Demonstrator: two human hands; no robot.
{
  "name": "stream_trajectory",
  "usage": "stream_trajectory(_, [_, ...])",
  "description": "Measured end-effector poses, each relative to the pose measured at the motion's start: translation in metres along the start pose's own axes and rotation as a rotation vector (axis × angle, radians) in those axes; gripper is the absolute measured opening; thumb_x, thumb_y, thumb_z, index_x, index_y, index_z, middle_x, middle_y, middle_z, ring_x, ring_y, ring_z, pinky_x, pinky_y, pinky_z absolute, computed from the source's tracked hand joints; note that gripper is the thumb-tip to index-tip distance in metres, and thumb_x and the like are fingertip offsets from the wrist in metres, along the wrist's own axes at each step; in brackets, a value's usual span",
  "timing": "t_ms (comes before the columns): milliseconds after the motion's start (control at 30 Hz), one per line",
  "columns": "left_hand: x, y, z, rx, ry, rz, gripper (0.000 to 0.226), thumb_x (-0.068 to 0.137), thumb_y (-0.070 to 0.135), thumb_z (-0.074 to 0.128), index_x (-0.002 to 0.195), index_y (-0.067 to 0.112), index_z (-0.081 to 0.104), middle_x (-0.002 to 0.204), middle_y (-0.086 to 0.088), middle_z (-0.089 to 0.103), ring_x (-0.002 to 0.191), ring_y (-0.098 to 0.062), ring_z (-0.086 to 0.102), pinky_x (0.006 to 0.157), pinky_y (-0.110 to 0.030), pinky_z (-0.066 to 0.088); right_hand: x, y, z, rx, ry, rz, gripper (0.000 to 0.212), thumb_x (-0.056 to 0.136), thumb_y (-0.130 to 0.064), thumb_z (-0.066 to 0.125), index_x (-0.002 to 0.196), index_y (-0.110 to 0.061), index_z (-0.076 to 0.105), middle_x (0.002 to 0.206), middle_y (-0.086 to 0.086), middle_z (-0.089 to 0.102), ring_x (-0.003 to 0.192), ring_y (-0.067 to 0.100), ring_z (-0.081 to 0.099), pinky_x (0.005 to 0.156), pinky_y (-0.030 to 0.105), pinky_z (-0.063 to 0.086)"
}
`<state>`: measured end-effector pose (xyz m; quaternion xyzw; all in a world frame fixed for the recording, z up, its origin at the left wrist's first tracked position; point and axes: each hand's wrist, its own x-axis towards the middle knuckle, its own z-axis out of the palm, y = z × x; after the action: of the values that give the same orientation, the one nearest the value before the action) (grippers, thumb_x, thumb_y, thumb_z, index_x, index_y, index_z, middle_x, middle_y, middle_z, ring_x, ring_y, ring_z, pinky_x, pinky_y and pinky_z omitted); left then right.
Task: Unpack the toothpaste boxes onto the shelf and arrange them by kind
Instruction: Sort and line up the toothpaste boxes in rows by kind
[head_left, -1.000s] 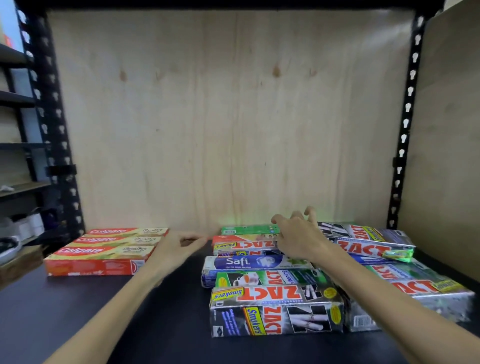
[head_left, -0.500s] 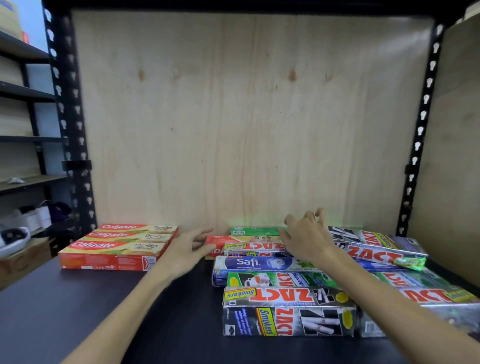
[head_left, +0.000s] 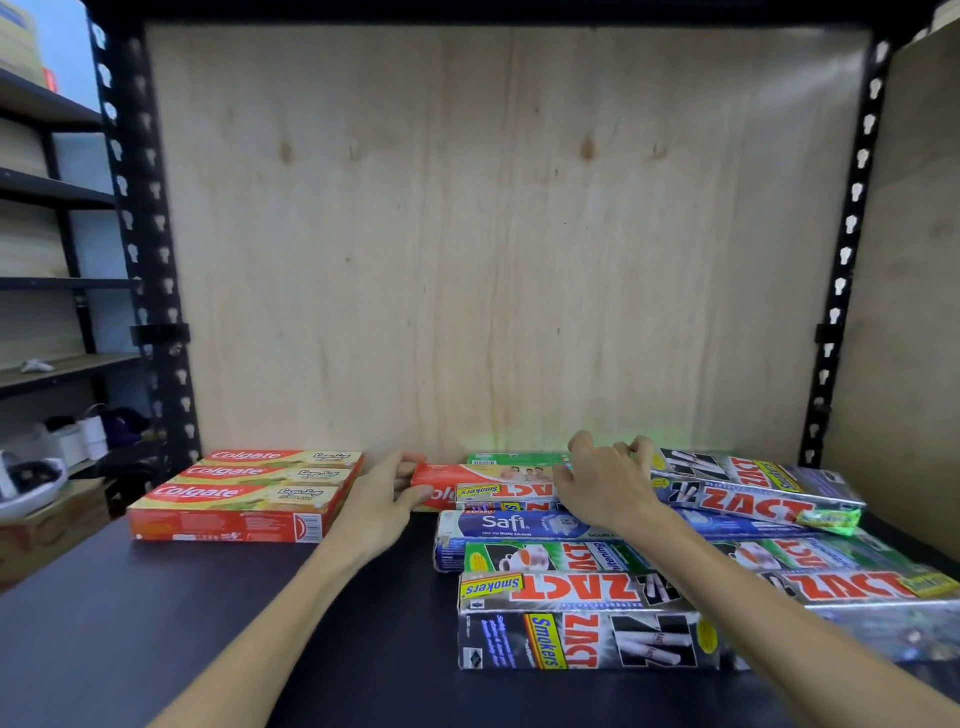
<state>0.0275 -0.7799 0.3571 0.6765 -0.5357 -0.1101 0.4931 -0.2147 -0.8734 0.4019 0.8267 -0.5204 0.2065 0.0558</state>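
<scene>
Your left hand (head_left: 382, 501) has its thumb and fingers closed on the left end of a red Colgate box (head_left: 467, 480) that lies partly buried at the back of the mixed pile, just right of the neat Colgate stack (head_left: 249, 493) on the dark shelf (head_left: 156, 623). Your right hand (head_left: 602, 488) rests on the pile with fingers spread and curled over the far boxes; I cannot tell whether it grips one or only steadies them. The red box looks light and stiff along its length, but thin card will crush if you pinch the flat faces, so keep your hold on the end and narrow edges. A Zact Smokers box (head_left: 506, 491) overlaps its front, so it will likely drag; slide it out leftward rather than lifting, and hold the neighbours down.
</scene>
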Motion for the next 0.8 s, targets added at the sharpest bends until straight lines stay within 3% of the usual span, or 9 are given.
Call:
stream_trajectory(133, [0.002,0.002,-0.007,-0.08,0.136,0.07,0.029,0.097,0.014,0.063,0.125,0.021,0.057,0.117,0.008,0.066,0.112,-0.006,0.061,0.1,-0.029,0.05,0.002,-0.001,0.002,0.148,0.145,-0.013,0.04,0.1,-0.049,0.04,0.121,-0.017,0.051,0.097,0.004,0.071,0.116,0.027,0.052,0.104,0.045,0.017])
stream_trajectory(300, [-0.005,0.008,-0.012,-0.13,0.216,0.137,0.029,0.099,0.02,0.061,0.128,0.021,0.056,0.12,0.009,0.065,0.113,-0.002,0.06,0.098,-0.024,0.048,0.001,-0.001,-0.004,0.184,0.213,-0.091,0.055,0.089,-0.065,0.052,0.126,-0.025,0.057,0.111,0.001,0.07,0.118,0.025,0.044,0.099,0.045,0.021])
stream_trajectory(533, [-0.041,0.027,-0.026,-0.161,0.292,0.176,0.026,0.1,0.026,0.059,0.126,0.028,0.06,0.117,0.02,0.064,0.105,0.012,0.058,0.083,-0.004,0.044,-0.024,-0.002,-0.027,0.224,0.249,-0.16,0.061,0.076,-0.058,0.076,0.127,-0.027,0.06,0.11,-0.001,0.068,0.111,0.021,0.04,0.081,0.034,0.015])
stream_trajectory(633, [-0.069,0.025,-0.042,-0.145,0.294,0.176,0.026,0.099,0.029,0.061,0.125,0.027,0.062,0.117,0.02,0.066,0.106,0.01,0.059,0.087,-0.007,0.046,-0.038,-0.007,-0.036,0.246,0.239,-0.204,0.064,0.072,-0.063,0.076,0.124,-0.03,0.063,0.104,-0.003,0.068,0.108,0.021,0.039,0.075,0.033,0.013])
stream_trajectory(733, [-0.1,0.021,-0.064,-0.134,0.298,0.152,0.024,0.099,0.033,0.06,0.123,0.035,0.063,0.116,0.019,0.068,0.106,0.003,0.063,0.091,-0.019,0.052,-0.056,-0.025,-0.045,0.243,0.21,-0.279,0.061,0.073,-0.062,0.076,0.123,-0.031,0.064,0.107,-0.001,0.069,0.108,0.022,0.041,0.077,0.035,0.015])
stream_trajectory(800, [-0.121,0.02,-0.081,-0.114,0.318,0.122,0.023,0.1,0.034,0.058,0.121,0.039,0.064,0.114,0.021,0.068,0.103,0.005,0.064,0.087,-0.017,0.053,-0.071,-0.042,-0.051,0.191,0.211,-0.357,0.056,0.076,-0.06,0.073,0.122,-0.029,0.065,0.105,0.0,0.07,0.11,0.022,0.042,0.08,0.036,0.017])
